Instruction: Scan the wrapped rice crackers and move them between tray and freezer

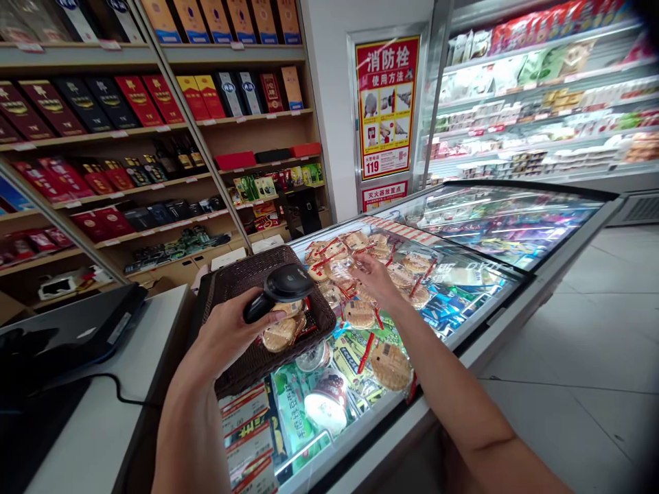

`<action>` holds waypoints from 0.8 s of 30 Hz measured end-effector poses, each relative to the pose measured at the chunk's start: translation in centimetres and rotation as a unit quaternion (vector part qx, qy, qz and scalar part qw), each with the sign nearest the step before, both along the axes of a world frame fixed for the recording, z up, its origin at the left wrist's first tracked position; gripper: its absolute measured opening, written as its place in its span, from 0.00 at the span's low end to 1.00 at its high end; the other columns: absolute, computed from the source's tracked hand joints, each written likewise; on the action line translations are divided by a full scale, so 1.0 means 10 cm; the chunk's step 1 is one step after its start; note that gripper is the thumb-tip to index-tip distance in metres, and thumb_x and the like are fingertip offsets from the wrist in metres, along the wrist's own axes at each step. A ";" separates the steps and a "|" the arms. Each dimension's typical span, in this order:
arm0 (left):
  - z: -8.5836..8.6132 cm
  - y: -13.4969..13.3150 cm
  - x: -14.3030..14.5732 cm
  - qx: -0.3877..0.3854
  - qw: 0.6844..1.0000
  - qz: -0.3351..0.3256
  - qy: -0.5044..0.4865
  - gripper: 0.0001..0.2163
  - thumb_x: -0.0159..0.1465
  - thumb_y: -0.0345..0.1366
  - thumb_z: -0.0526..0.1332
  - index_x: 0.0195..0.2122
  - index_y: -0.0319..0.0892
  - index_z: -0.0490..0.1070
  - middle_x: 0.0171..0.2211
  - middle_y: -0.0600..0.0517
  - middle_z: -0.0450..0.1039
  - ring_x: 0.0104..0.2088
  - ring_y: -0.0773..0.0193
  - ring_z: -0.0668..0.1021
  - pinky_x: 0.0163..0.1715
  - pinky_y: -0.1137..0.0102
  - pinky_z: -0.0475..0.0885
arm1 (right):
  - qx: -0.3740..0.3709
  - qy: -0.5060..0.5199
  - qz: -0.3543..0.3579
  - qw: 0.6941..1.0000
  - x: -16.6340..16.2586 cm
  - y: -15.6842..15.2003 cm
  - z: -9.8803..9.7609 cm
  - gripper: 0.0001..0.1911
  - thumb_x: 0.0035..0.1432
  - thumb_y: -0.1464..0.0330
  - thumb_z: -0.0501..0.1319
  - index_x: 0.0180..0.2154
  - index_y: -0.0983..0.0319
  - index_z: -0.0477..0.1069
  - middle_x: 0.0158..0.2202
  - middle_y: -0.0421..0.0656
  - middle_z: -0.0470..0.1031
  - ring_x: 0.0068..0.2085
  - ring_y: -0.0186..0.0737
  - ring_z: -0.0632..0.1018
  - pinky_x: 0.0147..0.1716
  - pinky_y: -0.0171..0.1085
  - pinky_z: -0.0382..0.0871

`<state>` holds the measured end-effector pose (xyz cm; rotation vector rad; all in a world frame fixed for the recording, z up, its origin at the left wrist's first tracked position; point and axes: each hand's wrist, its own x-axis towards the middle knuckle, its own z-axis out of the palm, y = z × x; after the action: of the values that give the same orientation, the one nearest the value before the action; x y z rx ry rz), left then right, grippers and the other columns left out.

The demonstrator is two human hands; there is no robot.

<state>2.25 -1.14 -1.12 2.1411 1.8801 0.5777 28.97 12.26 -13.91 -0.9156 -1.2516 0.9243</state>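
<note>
My left hand (234, 326) is wrapped round the handle of a black handheld barcode scanner (288, 280), its head above a brown woven basket (231, 278). Packets of round flat biscuits (279, 336) lie in that basket, partly hidden under the scanner. To the right, my right hand (375, 278) has its fingers closed on a clear-wrapped biscuit packet (340, 269). More biscuit packets (359, 313) with red ties are spread over the freezer's glass top (309, 449). One larger packet (391, 366) lies apart, closer to me.
Beneath the glass are frozen goods, including a tub (327, 405). A laptop-like black device (77, 322) and a cable occupy the counter (149, 329) at left. Shelves of boxed bottles (128, 99) stand behind; a lit refrigerated display (535, 103) is at the back right.
</note>
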 end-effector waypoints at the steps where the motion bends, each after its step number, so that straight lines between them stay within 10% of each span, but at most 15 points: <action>1: 0.01 -0.02 0.00 0.000 1.000 -0.008 -0.008 0.25 0.57 0.58 0.61 0.47 0.44 0.75 0.28 0.54 0.76 0.28 0.61 0.72 0.27 0.71 0.60 | 0.017 -0.005 -0.005 1.000 -0.02 -0.02 0.02 0.20 0.49 0.61 0.65 0.44 0.61 0.73 0.44 0.43 0.77 0.42 0.39 0.76 0.43 0.38 0.70; 6: 0.09 -0.15 0.02 -0.014 0.993 -0.083 -0.086 0.25 0.57 0.55 0.64 0.49 0.45 0.75 0.37 0.52 0.79 0.34 0.59 0.75 0.33 0.71 0.65 | -0.037 -0.005 0.055 0.998 -0.09 -0.15 0.06 0.24 0.48 0.60 0.68 0.47 0.59 0.71 0.38 0.41 0.76 0.38 0.39 0.77 0.34 0.35 0.72; 13: 0.09 -0.11 0.04 -0.023 0.995 0.031 0.089 0.26 0.58 0.62 0.58 0.46 0.48 0.75 0.29 0.53 0.74 0.31 0.58 0.73 0.26 0.70 0.57 | -0.099 0.037 0.139 0.985 -0.20 -0.18 0.02 0.27 0.46 0.56 0.70 0.45 0.58 0.66 0.29 0.36 0.74 0.29 0.34 0.74 0.25 0.32 0.67; 24: 0.07 -0.10 0.00 -0.068 0.988 -0.001 0.138 0.22 0.59 0.61 0.58 0.41 0.49 0.72 0.29 0.55 0.73 0.32 0.58 0.73 0.28 0.70 0.57 | -0.112 0.015 0.144 0.983 -0.22 -0.24 0.10 0.25 0.50 0.49 0.67 0.42 0.58 0.69 0.25 0.35 0.69 0.19 0.28 0.64 0.14 0.29 0.56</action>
<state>2.20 -2.17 -0.46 2.2246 1.9876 0.1513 26.73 9.90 -12.96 -0.9045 -1.2929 1.3260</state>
